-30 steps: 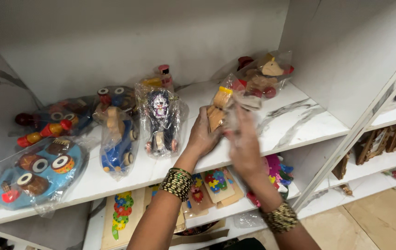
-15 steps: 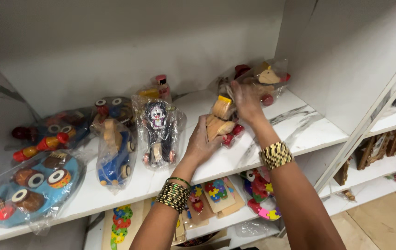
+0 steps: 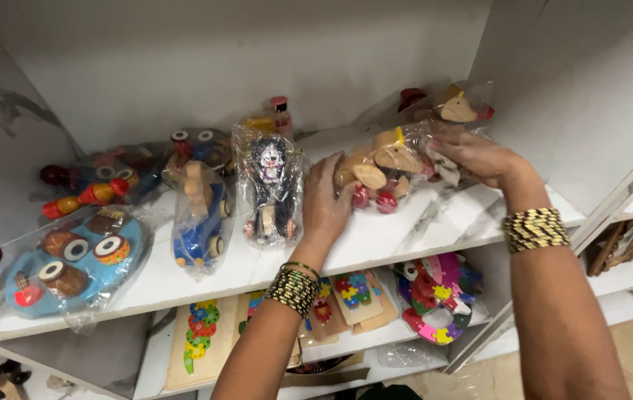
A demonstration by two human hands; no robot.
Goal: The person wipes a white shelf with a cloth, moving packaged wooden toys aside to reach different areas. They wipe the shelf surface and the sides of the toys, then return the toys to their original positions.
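Both hands now grip the wrapped wooden toy [image 3: 379,169]: left hand [image 3: 325,204] and right hand [image 3: 472,154], lowered onto the shelf [image 3: 405,233].

Upper shelf [image 3: 405,237]: white, marble-veined board.
At the grip: bagged wooden wheeled animal toy [image 3: 379,170], resting on the board.
Just left of the grip: bagged figure toy [image 3: 270,189], blue wheeled toy [image 3: 199,222].
Far left: blue drum set [image 3: 72,259].
Behind the grip: second bagged animal toy [image 3: 453,107].

Both arms reach forward, left hand [image 3: 325,204] and right hand [image 3: 472,154] fingers curled inward.
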